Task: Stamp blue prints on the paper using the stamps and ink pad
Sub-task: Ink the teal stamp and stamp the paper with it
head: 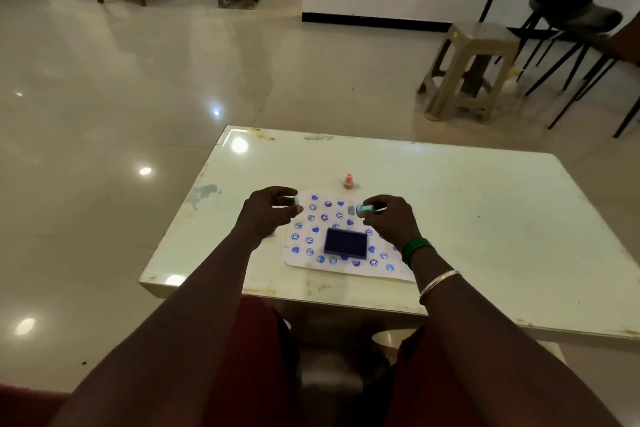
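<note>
Paper (pixel 346 270) largely covered in blue smileys and hearts; ink pad (pixel 345 243) sits open on it. Left hand (pixel 268 213) pinches a teal cap (pixel 296 200), right hand (pixel 389 218) grips teal stamp (pixel 365 208). Few gaps remain.

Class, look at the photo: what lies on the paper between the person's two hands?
In the head view, between the left hand and right hand lies paper with blue prints; the ink pad sits nearer.

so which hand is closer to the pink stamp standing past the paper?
Right. The right hand, holding a teal stamp, sits just below and right of the pink stamp. The left hand, gripping a small teal piece, is farther off to its left.
</note>
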